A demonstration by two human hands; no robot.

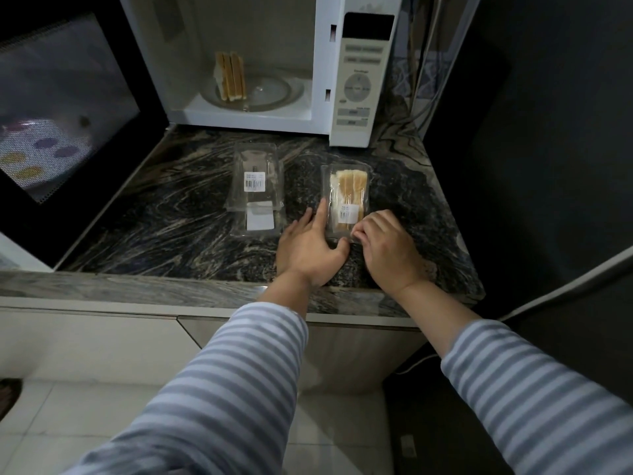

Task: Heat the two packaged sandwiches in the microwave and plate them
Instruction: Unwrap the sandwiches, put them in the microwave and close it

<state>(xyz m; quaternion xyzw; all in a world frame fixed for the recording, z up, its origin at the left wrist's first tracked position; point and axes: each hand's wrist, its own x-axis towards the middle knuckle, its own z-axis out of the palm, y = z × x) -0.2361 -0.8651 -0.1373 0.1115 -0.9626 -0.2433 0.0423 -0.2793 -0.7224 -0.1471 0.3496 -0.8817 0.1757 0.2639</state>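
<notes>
- My left hand [310, 246] lies flat on the dark marbled stone counter [164, 214], fingers straight along the left edge of the clear plastic pack with a sandwich inside [346, 198]; thumb at its near corner
- My right hand [385, 243] curls its fingertips onto the pack's near right corner, pinching it
- An empty clear plastic sandwich pack [257, 188] lies just left
- An unwrapped sandwich [231, 77] stands on the glass turntable [274, 92] inside the open white microwave [356, 80]
</notes>
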